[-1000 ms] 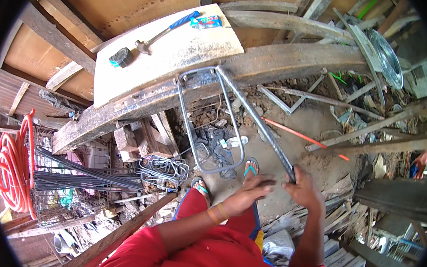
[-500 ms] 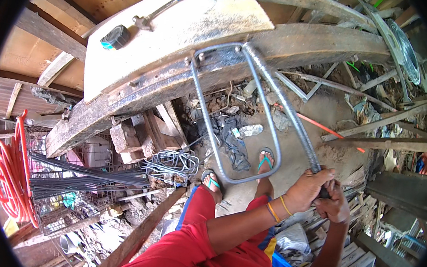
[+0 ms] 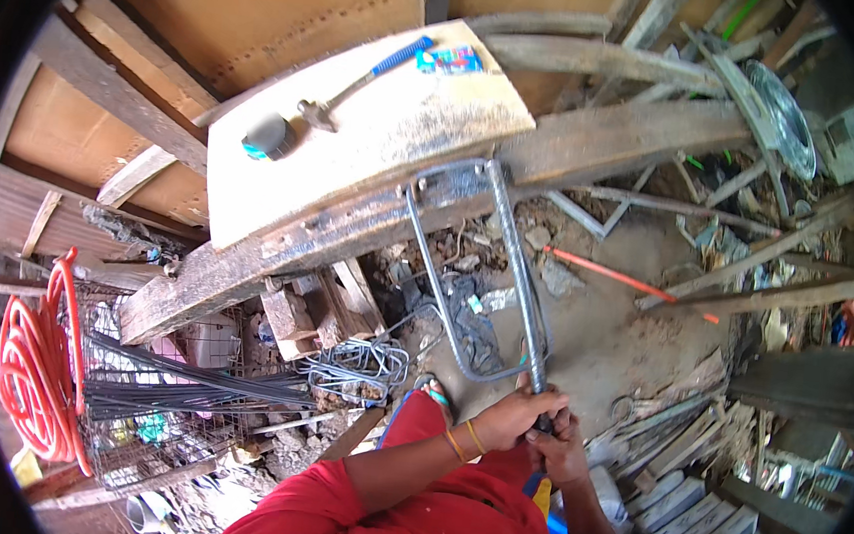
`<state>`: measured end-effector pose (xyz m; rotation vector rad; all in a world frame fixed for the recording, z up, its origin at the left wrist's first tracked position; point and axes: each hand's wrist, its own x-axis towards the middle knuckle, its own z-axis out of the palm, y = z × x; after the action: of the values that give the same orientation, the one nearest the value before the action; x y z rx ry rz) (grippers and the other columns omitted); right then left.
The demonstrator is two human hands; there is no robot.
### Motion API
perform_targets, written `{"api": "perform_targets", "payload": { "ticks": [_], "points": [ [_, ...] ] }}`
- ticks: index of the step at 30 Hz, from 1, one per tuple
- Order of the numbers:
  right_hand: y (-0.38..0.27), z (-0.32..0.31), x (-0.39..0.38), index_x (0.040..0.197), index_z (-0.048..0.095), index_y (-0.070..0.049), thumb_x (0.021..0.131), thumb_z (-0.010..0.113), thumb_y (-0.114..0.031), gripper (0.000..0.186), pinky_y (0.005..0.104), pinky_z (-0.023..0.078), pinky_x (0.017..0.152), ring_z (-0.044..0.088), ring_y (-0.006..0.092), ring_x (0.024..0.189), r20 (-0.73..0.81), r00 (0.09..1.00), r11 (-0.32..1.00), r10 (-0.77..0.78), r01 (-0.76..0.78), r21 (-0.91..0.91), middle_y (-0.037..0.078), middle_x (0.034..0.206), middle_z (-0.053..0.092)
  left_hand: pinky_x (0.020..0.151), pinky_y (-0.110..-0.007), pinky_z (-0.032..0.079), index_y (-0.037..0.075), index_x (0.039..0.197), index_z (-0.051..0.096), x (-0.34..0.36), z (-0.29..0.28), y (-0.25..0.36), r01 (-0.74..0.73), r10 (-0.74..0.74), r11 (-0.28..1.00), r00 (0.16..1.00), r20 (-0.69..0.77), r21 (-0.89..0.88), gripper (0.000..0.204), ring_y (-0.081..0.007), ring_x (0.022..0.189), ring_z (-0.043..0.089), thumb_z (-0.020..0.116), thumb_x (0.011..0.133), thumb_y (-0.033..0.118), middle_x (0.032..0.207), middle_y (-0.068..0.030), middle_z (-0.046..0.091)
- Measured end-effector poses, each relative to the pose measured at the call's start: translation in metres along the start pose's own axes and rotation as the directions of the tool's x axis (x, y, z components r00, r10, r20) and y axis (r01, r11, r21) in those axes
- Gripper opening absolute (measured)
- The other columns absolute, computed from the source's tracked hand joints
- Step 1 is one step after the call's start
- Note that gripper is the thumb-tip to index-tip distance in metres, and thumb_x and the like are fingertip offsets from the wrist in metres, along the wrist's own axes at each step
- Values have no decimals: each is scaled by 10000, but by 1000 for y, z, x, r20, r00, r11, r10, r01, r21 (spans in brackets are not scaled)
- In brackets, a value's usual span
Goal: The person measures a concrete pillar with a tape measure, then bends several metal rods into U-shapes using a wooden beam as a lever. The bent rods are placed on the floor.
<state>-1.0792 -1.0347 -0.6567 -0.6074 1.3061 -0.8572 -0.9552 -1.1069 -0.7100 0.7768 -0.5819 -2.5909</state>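
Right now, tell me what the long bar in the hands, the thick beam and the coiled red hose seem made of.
Long bar: probably steel, grey with metallic glints. Thick beam: wood, rough and weathered, judging by its brown, stained face. Coiled red hose: plastic or rubber, smooth-looking, bending in round loops; which one is unclear.

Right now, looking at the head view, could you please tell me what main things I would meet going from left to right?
Coiled orange-red hose, tape measure, blue-handled hammer, small blue packet, held metal bar, thin orange-red rod, shiny metal coil.
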Motion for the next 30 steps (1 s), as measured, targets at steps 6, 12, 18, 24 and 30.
{"api": "perform_targets", "payload": {
  "ticks": [6, 12, 18, 24, 30],
  "points": [
    [-38, -53, -21, 941, 585, -35, 900, 724, -232, 245, 338, 473, 516, 593, 155, 560, 131, 962, 937, 239, -193, -290, 43, 682, 610, 1096, -435, 411, 85, 1512, 371, -69, -23, 19, 17, -10, 999, 986, -168, 36, 682, -272, 1348, 493, 652, 987, 416, 1460, -126, 511],
    [-37, -185, -86, 880, 620, -25, 813, 796, -306, 339, 368, 517, 605, 650, 204, 628, -150, 960, 717, 237, -277, -639, 102, 696, 651, 1022, -494, 459, 112, 1218, 618, -74, -23, 41, -420, 293, 884, 840, -456, -206, 385, -306, 1164, 612, 670, 969, 400, 1227, -113, 662],
    [-89, -263, 32, 840, 661, -13, 784, 807, -367, 388, 459, 520, 675, 679, 357, 729, -69, 997, 175, 30, -73, -982, 183, 759, 678, 775, -501, 542, 116, 850, 580, -27, -11, 36, -598, 223, 721, 679, -700, -350, 338, -317, 806, 672, 596, 1022, 406, 766, -79, 618],
    [-230, -240, 117, 840, 645, -1, 815, 789, -359, 387, 414, 484, 630, 617, 236, 656, 218, 970, 289, 105, 180, -940, 148, 720, 638, 544, -407, 477, 164, 732, 455, -23, 37, 63, -690, 281, 704, 487, -827, -167, 446, -211, 547, 487, 543, 1044, 470, 617, -16, 439],
    [-228, -236, 120, 842, 623, 2, 823, 790, -236, 291, 377, 472, 600, 576, 162, 619, 358, 932, 425, 47, 306, -852, 90, 641, 584, 585, -380, 519, 127, 729, 465, -54, 91, 61, -735, 609, 596, 152, -778, 323, 494, -197, 546, 501, 505, 1058, 493, 597, -15, 423]
  ]
}}
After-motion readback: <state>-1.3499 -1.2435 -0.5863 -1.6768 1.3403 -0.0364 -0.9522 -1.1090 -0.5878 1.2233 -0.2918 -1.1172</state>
